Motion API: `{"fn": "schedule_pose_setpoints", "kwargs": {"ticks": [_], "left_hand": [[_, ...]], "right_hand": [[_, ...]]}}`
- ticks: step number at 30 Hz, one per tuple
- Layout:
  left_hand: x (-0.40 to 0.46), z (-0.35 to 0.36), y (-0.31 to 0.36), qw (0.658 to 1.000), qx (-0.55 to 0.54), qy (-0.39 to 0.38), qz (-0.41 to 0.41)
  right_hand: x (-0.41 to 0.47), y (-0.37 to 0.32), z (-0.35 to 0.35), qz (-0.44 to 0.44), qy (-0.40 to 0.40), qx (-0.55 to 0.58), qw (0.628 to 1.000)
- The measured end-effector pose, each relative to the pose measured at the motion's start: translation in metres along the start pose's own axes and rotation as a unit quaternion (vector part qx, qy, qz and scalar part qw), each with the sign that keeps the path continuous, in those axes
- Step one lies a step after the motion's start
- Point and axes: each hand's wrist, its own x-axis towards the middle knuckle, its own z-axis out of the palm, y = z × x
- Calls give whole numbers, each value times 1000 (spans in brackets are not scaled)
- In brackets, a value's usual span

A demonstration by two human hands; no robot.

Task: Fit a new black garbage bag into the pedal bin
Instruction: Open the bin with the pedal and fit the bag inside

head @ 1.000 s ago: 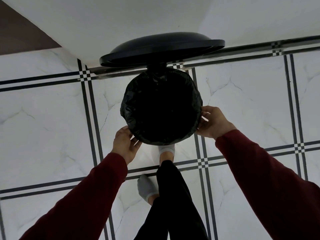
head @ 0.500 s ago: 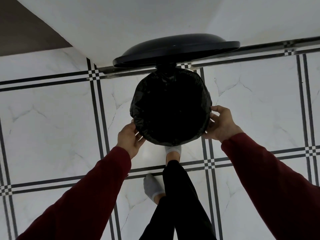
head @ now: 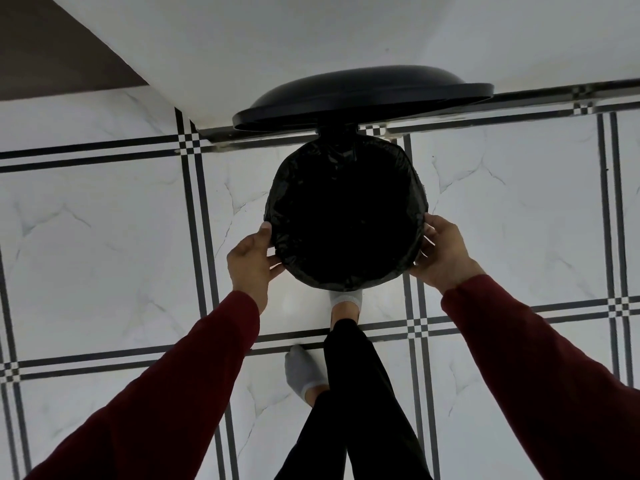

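The round pedal bin stands below me with its black lid raised against the wall. A black garbage bag lines the opening and is folded out over the rim, crinkled all round. My left hand holds the bag's edge at the lower left of the rim, thumb on top. On the lower right, my right hand grips the bag's folded edge. The bin's body is hidden under the bag. One socked foot sits at the bin's base, apparently on the pedal.
White marble floor tiles with black double lines surround the bin. A white wall rises right behind it. My other socked foot rests on the floor nearer me, under black trousers.
My left hand has slid up the left side of the rim, thumb now on the bag's edge. The right hand stays on the right edge. The view has shifted a little.
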Motion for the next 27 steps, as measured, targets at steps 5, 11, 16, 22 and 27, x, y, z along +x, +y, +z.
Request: {"fn": "schedule_pose_setpoints", "kwargs": {"ticks": [5, 11, 16, 22, 27], "left_hand": [[7, 0, 1, 999, 2, 9, -30], [2, 8, -1, 996, -34, 50, -58], [2, 8, 3, 983, -27, 17, -180], [-1, 8, 3, 968, -140, -23, -208], [-6, 10, -2, 953, -188, -21, -235]], "right_hand": [[-1, 1, 0, -9, 1, -9, 1000], [3, 0, -6, -30, -13, -29, 999], [6, -3, -4, -21, -18, -57, 998], [5, -1, -11, 5, -35, -8, 999], [0, 0, -16, 42, -27, 20, 999]]}}
